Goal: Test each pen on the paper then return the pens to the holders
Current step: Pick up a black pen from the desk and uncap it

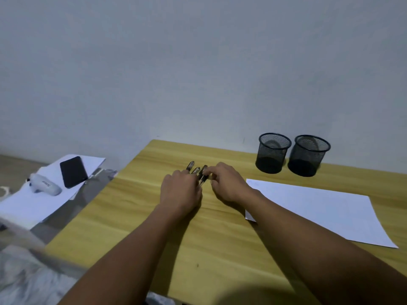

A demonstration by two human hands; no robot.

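Head view: both hands are down on the wooden table, meeting over a small cluster of pens near the table's far middle. The left hand lies palm-down with fingers curled over the near ends of the pens; how tightly it grips, I cannot tell. The right hand comes in from the right, fingertips narrowed to a pinch at the rightmost pen's far end. The pens lie side by side, dark tips pointing away toward the wall, partly hidden under the fingers, so a count is unclear. To the right, a white sheet of paper lies flat on the table, the right forearm crossing its near-left corner. Beyond it, against the wall, two black mesh holders stand upright just beside each other. Off the table's left, a black phone and a white device rest on other white sheets.
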